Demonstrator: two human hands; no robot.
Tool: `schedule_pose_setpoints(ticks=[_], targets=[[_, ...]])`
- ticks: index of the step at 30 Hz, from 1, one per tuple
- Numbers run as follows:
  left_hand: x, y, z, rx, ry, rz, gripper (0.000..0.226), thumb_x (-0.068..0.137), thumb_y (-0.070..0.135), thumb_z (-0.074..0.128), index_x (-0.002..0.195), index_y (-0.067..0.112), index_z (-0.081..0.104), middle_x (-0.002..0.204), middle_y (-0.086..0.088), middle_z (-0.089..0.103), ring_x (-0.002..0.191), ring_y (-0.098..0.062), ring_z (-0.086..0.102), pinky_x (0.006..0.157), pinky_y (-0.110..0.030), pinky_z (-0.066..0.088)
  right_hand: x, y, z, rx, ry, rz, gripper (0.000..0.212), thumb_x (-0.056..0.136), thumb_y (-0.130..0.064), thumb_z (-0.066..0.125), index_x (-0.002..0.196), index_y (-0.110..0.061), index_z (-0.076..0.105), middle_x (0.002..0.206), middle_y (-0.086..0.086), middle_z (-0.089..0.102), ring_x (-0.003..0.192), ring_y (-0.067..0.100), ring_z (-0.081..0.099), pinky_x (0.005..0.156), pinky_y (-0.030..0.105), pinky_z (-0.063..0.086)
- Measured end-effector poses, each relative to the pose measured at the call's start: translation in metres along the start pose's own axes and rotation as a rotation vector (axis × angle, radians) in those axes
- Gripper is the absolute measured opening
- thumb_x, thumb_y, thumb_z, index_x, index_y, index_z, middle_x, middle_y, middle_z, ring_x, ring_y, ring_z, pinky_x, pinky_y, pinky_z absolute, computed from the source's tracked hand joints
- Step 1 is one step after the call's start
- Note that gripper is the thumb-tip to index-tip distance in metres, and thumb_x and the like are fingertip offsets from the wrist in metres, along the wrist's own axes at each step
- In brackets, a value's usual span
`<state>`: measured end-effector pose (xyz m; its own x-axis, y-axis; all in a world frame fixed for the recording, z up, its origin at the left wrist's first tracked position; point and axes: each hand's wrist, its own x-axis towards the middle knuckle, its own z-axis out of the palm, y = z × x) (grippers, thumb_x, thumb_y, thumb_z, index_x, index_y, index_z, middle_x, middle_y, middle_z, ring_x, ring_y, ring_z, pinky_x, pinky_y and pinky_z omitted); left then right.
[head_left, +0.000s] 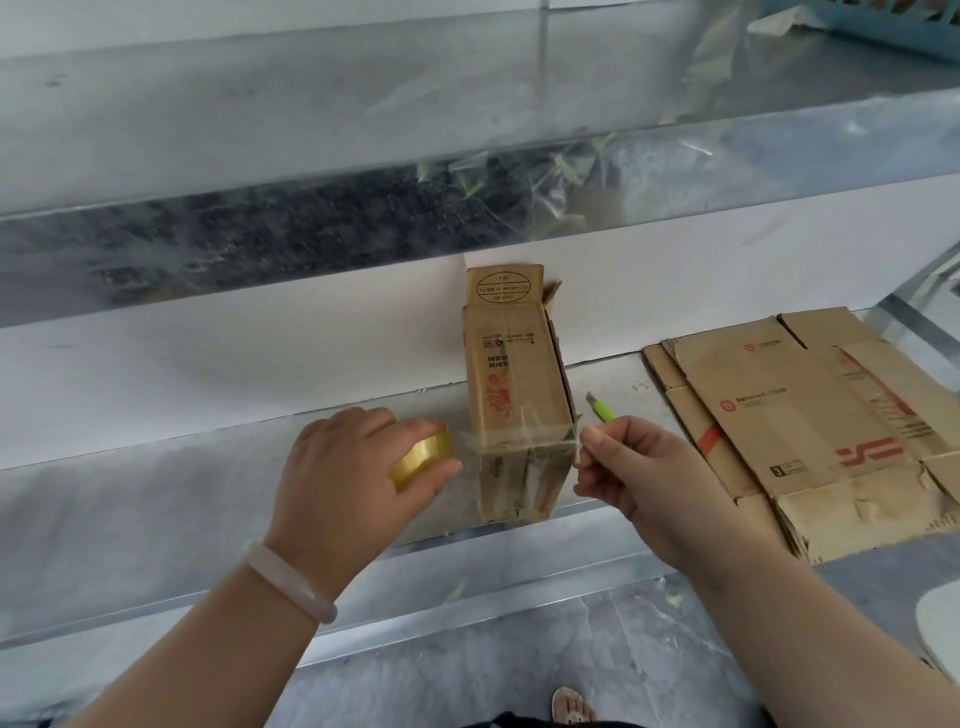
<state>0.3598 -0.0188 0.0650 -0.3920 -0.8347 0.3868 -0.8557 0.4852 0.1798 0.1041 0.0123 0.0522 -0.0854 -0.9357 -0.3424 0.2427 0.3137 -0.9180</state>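
A tall brown cardboard box (511, 384) lies on the metal shelf (156, 499), its near end at the shelf's front edge and one flap open at the far end. My left hand (343, 483) grips a yellowish roll of clear tape (421, 460) just left of the box. A strip of clear tape (524, 441) runs from the roll across the box's near end. My right hand (639, 467) pinches the tape's free end at the box's right corner and also holds a green utility knife (600, 408), blade pointing away.
Several flattened cardboard boxes (810, 431) lie stacked on the shelf to the right. A white wall panel (260, 353) rises behind the box. An upper metal shelf (363, 135) carries crumpled plastic film. A sandalled foot (571, 706) stands on the marble floor below.
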Motion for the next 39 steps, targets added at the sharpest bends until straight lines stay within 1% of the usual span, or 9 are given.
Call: schedule_pose_setpoints(ticks=[9, 12, 15, 18, 20, 23, 25, 34, 39], targets=[[0.003, 0.002, 0.007, -0.031, -0.018, 0.011, 0.044, 0.085, 0.062, 0.045, 0.099, 0.031, 0.072, 0.069, 0.014, 0.054, 0.064, -0.011, 0.053, 0.063, -0.028, 0.044, 0.014, 0.019, 0.004, 0.272, -0.100, 0.197, 0.028, 0.074, -0.026, 0.068, 0.065, -0.007, 0.049, 0.057, 0.008, 0.050, 0.052, 0.015, 0.050, 0.057, 0.029, 0.054], [0.005, 0.001, 0.009, -0.035, -0.035, 0.007, 0.045, 0.085, 0.064, 0.043, 0.101, 0.032, 0.071, 0.070, 0.014, 0.056, 0.066, -0.010, 0.053, 0.064, -0.028, 0.044, 0.019, 0.030, 0.005, 0.385, -0.130, 0.268, 0.023, 0.077, -0.023, 0.066, 0.067, -0.008, 0.051, 0.058, 0.006, 0.049, 0.051, 0.013, 0.050, 0.056, 0.026, 0.054], [0.006, -0.002, 0.009, -0.040, -0.040, 0.007, 0.046, 0.086, 0.064, 0.043, 0.101, 0.031, 0.071, 0.070, 0.014, 0.056, 0.066, -0.010, 0.052, 0.064, -0.029, 0.045, 0.022, 0.043, -0.003, 0.232, -0.037, 0.286, 0.018, 0.071, -0.019, 0.072, 0.073, -0.009, 0.058, 0.064, 0.008, 0.054, 0.054, 0.013, 0.053, 0.055, 0.025, 0.052], [0.006, -0.002, 0.007, -0.048, -0.033, 0.008, 0.044, 0.085, 0.063, 0.045, 0.100, 0.031, 0.071, 0.069, 0.014, 0.056, 0.065, -0.011, 0.053, 0.063, -0.028, 0.044, 0.021, 0.045, -0.013, -0.132, 0.184, 0.053, 0.012, 0.082, -0.016, 0.073, 0.092, -0.011, 0.068, 0.078, 0.007, 0.068, 0.070, 0.017, 0.063, 0.066, 0.026, 0.056], [0.007, -0.002, 0.008, -0.051, -0.027, 0.009, 0.043, 0.084, 0.062, 0.046, 0.100, 0.032, 0.071, 0.070, 0.014, 0.056, 0.066, -0.011, 0.054, 0.063, -0.028, 0.045, 0.014, 0.034, -0.012, -0.228, 0.286, -0.303, 0.017, 0.089, -0.026, 0.066, 0.106, -0.024, 0.071, 0.096, -0.004, 0.072, 0.090, 0.014, 0.068, 0.078, 0.025, 0.056], [0.007, -0.001, 0.009, -0.054, -0.028, -0.006, 0.044, 0.085, 0.064, 0.044, 0.101, 0.033, 0.071, 0.072, 0.013, 0.058, 0.068, -0.012, 0.056, 0.064, -0.030, 0.047, 0.012, 0.013, 0.000, -0.582, 0.141, -0.944, 0.027, 0.094, -0.033, 0.058, 0.117, -0.024, 0.068, 0.122, -0.001, 0.066, 0.112, 0.014, 0.059, 0.094, 0.024, 0.049], [0.006, -0.002, 0.010, -0.055, -0.028, -0.009, 0.045, 0.085, 0.064, 0.043, 0.101, 0.033, 0.071, 0.073, 0.013, 0.059, 0.069, -0.013, 0.057, 0.065, -0.031, 0.048, 0.022, 0.011, 0.003, -0.860, 0.027, -1.168, 0.028, 0.096, -0.034, 0.055, 0.116, -0.019, 0.068, 0.125, 0.000, 0.066, 0.118, 0.021, 0.056, 0.098, 0.032, 0.047], [0.005, -0.004, 0.011, -0.089, -0.029, -0.024, 0.046, 0.083, 0.067, 0.045, 0.102, 0.034, 0.071, 0.072, 0.014, 0.058, 0.069, -0.010, 0.055, 0.064, -0.028, 0.045, 0.038, 0.009, -0.014, -1.211, -0.085, -1.367, 0.030, 0.096, -0.023, 0.062, 0.125, -0.019, 0.066, 0.132, -0.005, 0.062, 0.131, 0.025, 0.051, 0.096, 0.048, 0.048], [0.007, -0.001, 0.008, -0.060, -0.012, -0.049, 0.044, 0.081, 0.067, 0.045, 0.098, 0.035, 0.071, 0.070, 0.013, 0.060, 0.068, -0.012, 0.059, 0.063, -0.033, 0.050, 0.021, -0.012, 0.005, -1.330, 0.035, -1.358, 0.040, 0.090, -0.051, 0.064, 0.118, -0.022, 0.072, 0.124, -0.007, 0.067, 0.124, 0.022, 0.057, 0.101, 0.050, 0.045]])
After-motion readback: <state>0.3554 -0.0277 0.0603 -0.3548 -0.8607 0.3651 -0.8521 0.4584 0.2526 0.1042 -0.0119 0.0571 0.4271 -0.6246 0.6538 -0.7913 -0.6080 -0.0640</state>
